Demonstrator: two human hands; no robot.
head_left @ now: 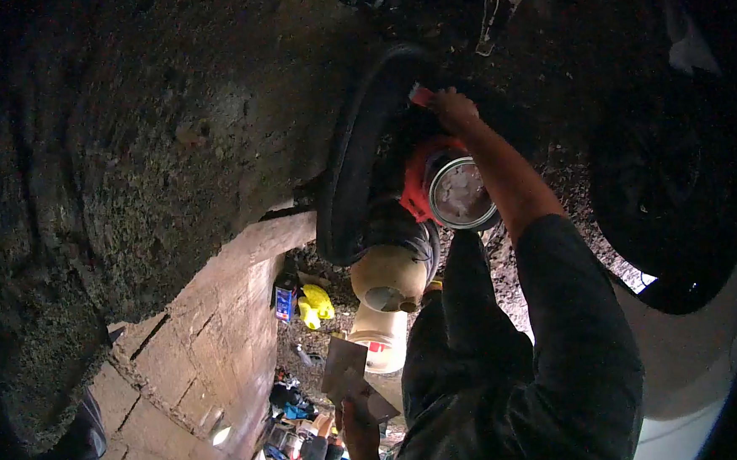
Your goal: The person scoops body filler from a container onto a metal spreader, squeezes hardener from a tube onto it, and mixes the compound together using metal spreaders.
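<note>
My right hand (456, 109) reaches out at the upper middle, its fingers closed round a small red-handled tool (420, 94) with a pale tip. What kind of tool it is cannot be made out. Below that forearm stands an open round metal can (461, 192) holding lumpy pinkish-grey paste. Something red (414, 183) lies around the can's left side. Lower down, my left hand (360, 437) grips flat grey-brown plates (344, 368), one overlapping another at an angle.
A dark tyre (341, 160) lies left of the can. Nearby are a beige rounded vessel (388, 273), a pale bucket (384, 347) and a yellow bag (315, 306). A rough wall (162, 158) fills the left; a vehicle wheel (670, 186) stands right. Mixed clutter (309, 436) lies at the bottom.
</note>
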